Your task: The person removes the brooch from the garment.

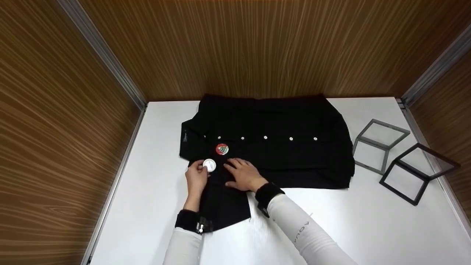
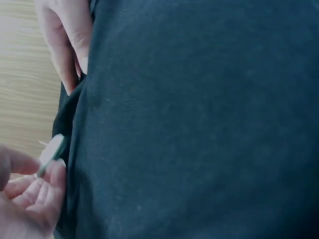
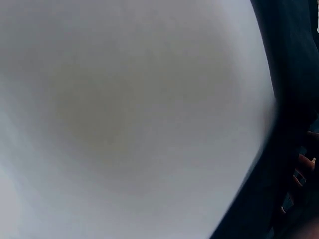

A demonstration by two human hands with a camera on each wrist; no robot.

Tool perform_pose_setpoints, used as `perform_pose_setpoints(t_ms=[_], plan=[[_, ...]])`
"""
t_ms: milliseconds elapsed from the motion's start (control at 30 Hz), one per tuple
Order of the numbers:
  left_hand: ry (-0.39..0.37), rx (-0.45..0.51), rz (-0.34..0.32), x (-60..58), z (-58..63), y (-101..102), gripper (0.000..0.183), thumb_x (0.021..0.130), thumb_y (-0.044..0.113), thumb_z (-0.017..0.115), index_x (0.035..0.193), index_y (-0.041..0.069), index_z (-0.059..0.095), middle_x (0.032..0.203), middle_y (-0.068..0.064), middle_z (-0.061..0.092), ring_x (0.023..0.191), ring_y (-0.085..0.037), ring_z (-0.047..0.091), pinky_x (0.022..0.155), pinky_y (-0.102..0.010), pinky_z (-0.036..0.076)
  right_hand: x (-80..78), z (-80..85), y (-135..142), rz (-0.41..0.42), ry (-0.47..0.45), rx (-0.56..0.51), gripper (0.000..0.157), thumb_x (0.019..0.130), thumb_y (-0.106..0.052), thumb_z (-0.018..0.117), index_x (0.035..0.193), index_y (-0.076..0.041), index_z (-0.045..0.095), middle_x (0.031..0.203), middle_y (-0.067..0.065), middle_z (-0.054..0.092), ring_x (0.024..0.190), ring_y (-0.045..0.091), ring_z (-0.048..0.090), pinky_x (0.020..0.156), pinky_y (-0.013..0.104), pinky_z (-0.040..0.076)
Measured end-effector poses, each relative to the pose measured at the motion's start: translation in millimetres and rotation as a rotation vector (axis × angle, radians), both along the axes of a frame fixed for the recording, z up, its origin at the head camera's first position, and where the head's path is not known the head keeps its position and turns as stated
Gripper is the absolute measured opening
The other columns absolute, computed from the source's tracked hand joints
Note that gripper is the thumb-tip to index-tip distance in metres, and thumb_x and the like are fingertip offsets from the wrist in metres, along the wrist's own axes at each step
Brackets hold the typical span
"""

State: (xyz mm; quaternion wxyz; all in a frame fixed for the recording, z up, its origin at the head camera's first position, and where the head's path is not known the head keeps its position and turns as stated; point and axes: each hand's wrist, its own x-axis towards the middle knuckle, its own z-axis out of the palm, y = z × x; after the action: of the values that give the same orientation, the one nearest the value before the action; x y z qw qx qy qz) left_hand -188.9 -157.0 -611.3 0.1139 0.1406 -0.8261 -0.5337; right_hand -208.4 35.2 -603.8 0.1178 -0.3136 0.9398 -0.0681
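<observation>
A black button-up shirt (image 1: 294,162) lies flat with its collar to the left, a sleeve folded toward the front. My left hand (image 1: 197,178) pinches a round white pin badge (image 1: 209,165) by its edge, over the shirt just below the collar. In the left wrist view that badge (image 2: 51,151) stands tilted between thumb and fingers. My right hand (image 1: 243,175) rests on the shirt with fingers spread, to the right of the badge. A red round badge with a tree picture (image 1: 222,149) sits on the shirt near the button row, beyond both hands.
Two hinged frames, one grey (image 1: 388,148) and one black (image 1: 427,179), stand opened on the right of the white table (image 1: 147,147). Wood-patterned panels (image 1: 235,48) wall the back and both sides. The right wrist view shows mostly white tabletop.
</observation>
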Motion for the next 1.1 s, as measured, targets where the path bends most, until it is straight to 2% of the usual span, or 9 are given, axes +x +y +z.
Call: perform_pose_setpoints(t_ms=[100,133,333,533,667,867,967,1033,1100], plan=[[-0.011,0.186,-0.006,-2.0,-3.0,4,0.027,0.089,-0.011,0.057,0.115,-0.013,0.062,0.084,-0.019,0.064,0.061,-0.023,0.067,0.057,-0.029,0.058,-0.1,-1.2,0,0.000,0.005,0.005,0.074,0.093,-0.058,0.056,0.153,-0.018,0.037,0.157,0.005,0.030,0.143,0.027,0.027,0.115,0.043,0.025],[-0.016,0.215,-0.004,-2.5,-3.3,5,0.027,0.089,-0.011,0.057,0.116,-0.013,0.062,0.084,-0.019,0.064,0.060,-0.021,0.067,0.057,-0.028,0.058,-0.2,-1.5,0,0.001,0.005,0.004,0.074,0.093,-0.058,0.056,0.153,-0.018,0.037,0.157,0.005,0.030,0.143,0.027,0.027,0.115,0.043,0.024],[-0.024,0.268,-0.031,-2.0,3.6,16,0.027,0.089,-0.010,0.058,0.116,-0.011,0.063,0.086,-0.018,0.067,0.062,-0.021,0.067,0.060,-0.028,0.058,-0.4,0.5,2,-0.001,-0.021,-0.059,0.069,0.094,-0.052,0.058,0.150,-0.015,0.042,0.156,0.008,0.032,0.142,0.029,0.028,0.115,0.043,0.023],[-0.023,0.306,-0.080,0.1,12.7,25,0.028,0.089,-0.009,0.058,0.117,-0.011,0.063,0.087,-0.017,0.067,0.071,-0.032,0.068,0.063,-0.031,0.059,-0.4,4.8,6,-0.069,-0.072,-0.304,0.051,0.094,-0.034,0.066,0.135,-0.005,0.057,0.143,0.015,0.047,0.134,0.032,0.041,0.111,0.045,0.032],[-0.016,0.332,-0.098,1.5,17.0,28,0.028,0.090,-0.009,0.059,0.117,-0.011,0.062,0.088,-0.018,0.067,0.075,-0.036,0.068,0.064,-0.033,0.059,0.2,4.9,10,-0.134,-0.141,-0.478,0.046,0.094,-0.026,0.067,0.132,-0.002,0.057,0.135,0.014,0.055,0.127,0.029,0.049,0.108,0.040,0.036],[0.012,0.320,-0.178,3.6,20.5,31,0.028,0.091,-0.010,0.057,0.119,-0.015,0.060,0.091,-0.026,0.066,0.079,-0.044,0.066,0.068,-0.042,0.059,1.3,6.0,16,-0.180,-0.194,-0.646,0.045,0.093,-0.020,0.068,0.131,0.001,0.057,0.130,0.016,0.059,0.123,0.028,0.053,0.106,0.040,0.039],[0.023,0.301,-0.212,9.0,34.4,36,0.027,0.090,-0.013,0.055,0.117,-0.018,0.060,0.090,-0.029,0.065,0.078,-0.045,0.065,0.070,-0.048,0.058,1.8,7.8,19,-0.204,-0.230,-0.749,0.043,0.092,-0.017,0.069,0.129,0.001,0.058,0.123,0.016,0.063,0.115,0.027,0.060,0.100,0.039,0.045],[0.044,0.303,-0.228,12.3,41.6,39,0.026,0.090,-0.014,0.055,0.115,-0.019,0.060,0.088,-0.027,0.064,0.074,-0.040,0.066,0.068,-0.045,0.059,2.4,9.9,22,-0.211,-0.273,-0.834,0.043,0.091,-0.014,0.070,0.129,0.003,0.057,0.117,0.016,0.066,0.107,0.026,0.064,0.094,0.037,0.050],[0.050,0.307,-0.236,17.5,54.8,43,0.026,0.089,-0.014,0.055,0.114,-0.019,0.060,0.088,-0.027,0.064,0.074,-0.038,0.066,0.069,-0.045,0.058,6.5,22.4,25,-0.214,-0.335,-0.930,0.043,0.090,-0.008,0.070,0.127,0.007,0.056,0.112,0.020,0.066,0.102,0.031,0.065,0.089,0.039,0.053]])
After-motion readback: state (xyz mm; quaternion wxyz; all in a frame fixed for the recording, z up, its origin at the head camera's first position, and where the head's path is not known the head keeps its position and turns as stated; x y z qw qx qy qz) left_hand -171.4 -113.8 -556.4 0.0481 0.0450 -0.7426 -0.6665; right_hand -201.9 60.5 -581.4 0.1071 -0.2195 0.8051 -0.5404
